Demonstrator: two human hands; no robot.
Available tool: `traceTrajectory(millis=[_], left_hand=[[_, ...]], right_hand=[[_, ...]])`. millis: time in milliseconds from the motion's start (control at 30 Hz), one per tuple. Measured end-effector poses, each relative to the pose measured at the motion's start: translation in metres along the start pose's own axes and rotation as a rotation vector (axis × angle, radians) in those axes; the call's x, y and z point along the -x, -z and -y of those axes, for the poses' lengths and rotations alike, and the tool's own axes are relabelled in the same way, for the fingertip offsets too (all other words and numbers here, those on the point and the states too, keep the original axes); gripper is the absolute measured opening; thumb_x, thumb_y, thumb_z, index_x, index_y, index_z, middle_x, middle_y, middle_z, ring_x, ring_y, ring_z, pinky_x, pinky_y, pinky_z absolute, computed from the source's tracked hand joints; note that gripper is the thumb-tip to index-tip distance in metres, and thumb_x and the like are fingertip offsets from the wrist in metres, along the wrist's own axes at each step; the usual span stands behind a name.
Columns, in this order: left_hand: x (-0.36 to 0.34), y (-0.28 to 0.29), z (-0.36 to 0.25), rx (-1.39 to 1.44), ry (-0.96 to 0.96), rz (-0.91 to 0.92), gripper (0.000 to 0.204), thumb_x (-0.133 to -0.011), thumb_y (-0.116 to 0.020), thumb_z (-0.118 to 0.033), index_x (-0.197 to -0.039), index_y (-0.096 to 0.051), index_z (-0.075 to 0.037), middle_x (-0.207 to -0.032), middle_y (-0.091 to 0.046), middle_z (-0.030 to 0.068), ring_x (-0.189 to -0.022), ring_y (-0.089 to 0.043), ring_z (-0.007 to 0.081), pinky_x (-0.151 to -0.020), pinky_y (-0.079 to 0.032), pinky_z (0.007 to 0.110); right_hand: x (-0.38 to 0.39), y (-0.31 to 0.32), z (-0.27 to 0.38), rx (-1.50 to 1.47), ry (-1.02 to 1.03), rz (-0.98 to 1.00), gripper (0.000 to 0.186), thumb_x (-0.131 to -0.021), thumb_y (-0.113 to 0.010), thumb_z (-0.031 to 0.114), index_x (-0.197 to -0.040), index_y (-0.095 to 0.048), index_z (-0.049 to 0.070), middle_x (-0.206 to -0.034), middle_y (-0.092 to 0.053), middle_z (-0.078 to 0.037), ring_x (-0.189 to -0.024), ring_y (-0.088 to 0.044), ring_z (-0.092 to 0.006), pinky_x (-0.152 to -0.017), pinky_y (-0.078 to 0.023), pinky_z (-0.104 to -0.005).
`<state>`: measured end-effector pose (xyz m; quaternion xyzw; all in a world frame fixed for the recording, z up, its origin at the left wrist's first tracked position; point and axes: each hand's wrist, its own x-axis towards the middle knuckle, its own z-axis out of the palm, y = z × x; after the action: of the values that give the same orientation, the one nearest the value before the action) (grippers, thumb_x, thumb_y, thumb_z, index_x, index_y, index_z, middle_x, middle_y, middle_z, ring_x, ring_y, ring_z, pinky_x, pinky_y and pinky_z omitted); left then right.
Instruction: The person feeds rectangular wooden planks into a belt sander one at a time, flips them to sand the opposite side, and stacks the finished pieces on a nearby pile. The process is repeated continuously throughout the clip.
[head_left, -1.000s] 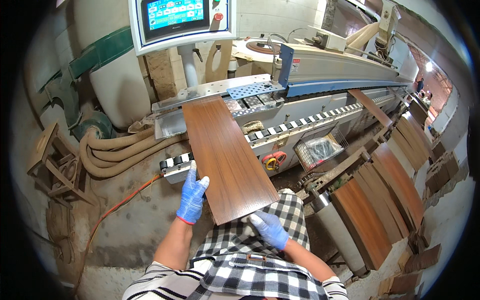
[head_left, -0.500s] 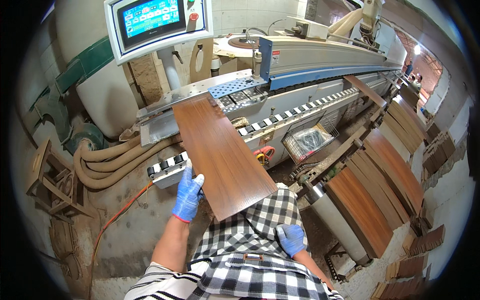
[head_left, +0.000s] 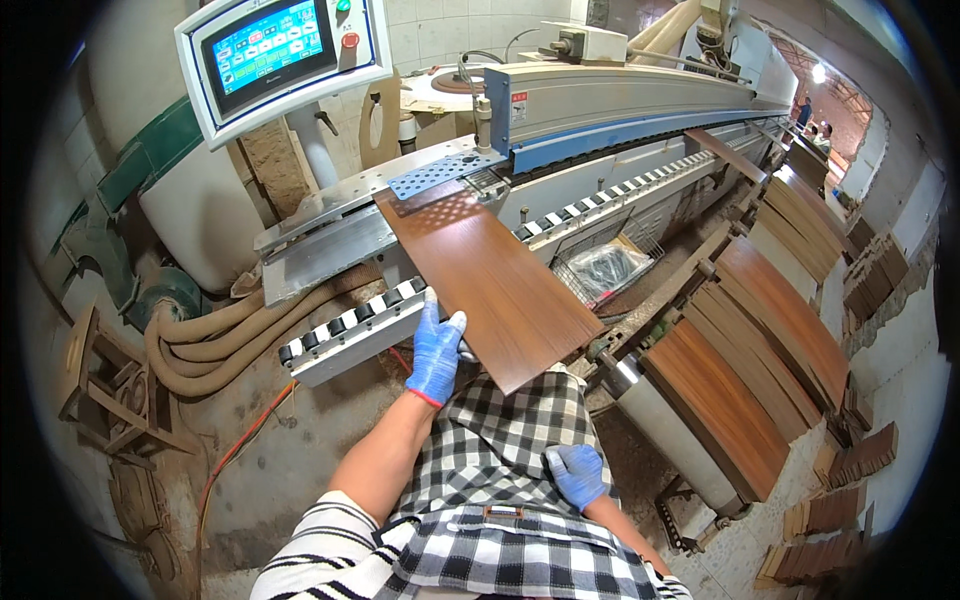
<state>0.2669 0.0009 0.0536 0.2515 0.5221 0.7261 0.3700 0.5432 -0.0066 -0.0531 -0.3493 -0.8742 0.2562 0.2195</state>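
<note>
The gloved left hand (head_left: 436, 350) presses flat, fingers spread, on the near left edge of the brown wooden panel (head_left: 485, 280). The gloved right hand (head_left: 578, 474) rests loosely curled on the checked apron (head_left: 495, 450), holding nothing, well apart from the panel.

Far end of wood panel (head_left: 485, 280) hidden under perforated guard plate (head_left: 445, 172). Left hand (head_left: 436, 350) palm side hidden against panel edge. Two people (head_left: 812, 125) at far doorway too small to resolve. Control screen (head_left: 266, 45) contents illegible

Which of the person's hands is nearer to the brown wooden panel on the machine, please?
The left. The left hand rests against the near left edge of the brown wooden panel, while the right hand is down by the checked apron, apart from the panel.
</note>
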Motion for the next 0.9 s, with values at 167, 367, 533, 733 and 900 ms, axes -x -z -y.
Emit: traceTrajectory(millis=[167, 367, 533, 733, 900], left_hand=[[-0.023, -0.036, 0.012, 0.062, 0.019, 0.036, 0.072, -0.090, -0.049, -0.005, -0.147, -0.007, -0.013, -0.081, -0.059, 0.0059, -0.057, -0.053, 0.0082, -0.046, -0.044, 0.022], [-0.058, -0.080, 0.037, 0.026, 0.020, 0.058, 0.075, -0.090, -0.052, -0.007, -0.147, -0.003, -0.014, -0.071, -0.056, 0.0040, -0.052, -0.049, 0.0087, -0.045, -0.046, 0.025], [-0.089, -0.115, 0.060, -0.042, -0.030, 0.042, 0.076, -0.089, -0.054, -0.010, -0.147, -0.004, -0.007, -0.105, -0.057, 0.0116, -0.084, -0.056, 0.0149, -0.076, -0.048, 0.026], [-0.107, -0.158, 0.093, 0.175, 0.006, 0.058, 0.045, -0.096, -0.041, -0.019, -0.139, -0.030, -0.011, -0.083, -0.057, 0.0041, -0.059, -0.054, 0.0120, -0.051, -0.049, 0.026], [-0.053, -0.203, 0.186, -0.414, 0.136, 0.587, 0.060, -0.084, -0.058, -0.019, -0.136, -0.034, -0.002, -0.109, -0.058, 0.0159, -0.087, -0.059, 0.0244, -0.075, -0.050, 0.033]], right_hand=[[0.006, 0.005, -0.002, -0.237, -0.148, -0.033, 0.029, -0.089, -0.051, 0.029, -0.080, -0.068, 0.007, -0.069, -0.062, -0.016, -0.066, -0.060, -0.0344, -0.064, -0.046, -0.0418], [0.032, 0.042, -0.017, -0.646, -0.540, -0.269, 0.033, -0.094, -0.051, 0.032, -0.089, -0.063, 0.002, -0.061, -0.061, -0.004, -0.052, -0.054, -0.0080, -0.051, -0.044, -0.0228], [0.082, 0.092, -0.078, -0.579, -0.617, -0.682, 0.033, -0.095, -0.048, 0.032, -0.089, -0.062, 0.002, -0.056, -0.057, -0.003, -0.050, -0.050, -0.0076, -0.049, -0.040, -0.0223], [0.168, 0.174, -0.143, -0.042, -0.771, -1.127, 0.028, -0.095, -0.046, 0.022, -0.104, -0.060, -0.001, -0.086, -0.065, -0.009, -0.074, -0.059, -0.0130, -0.068, -0.047, -0.0264], [0.222, 0.204, -0.200, 0.395, -1.082, -1.057, 0.047, -0.092, -0.051, 0.026, -0.126, -0.046, -0.005, -0.127, -0.052, -0.020, -0.117, -0.050, -0.0272, -0.100, -0.036, -0.0343]])
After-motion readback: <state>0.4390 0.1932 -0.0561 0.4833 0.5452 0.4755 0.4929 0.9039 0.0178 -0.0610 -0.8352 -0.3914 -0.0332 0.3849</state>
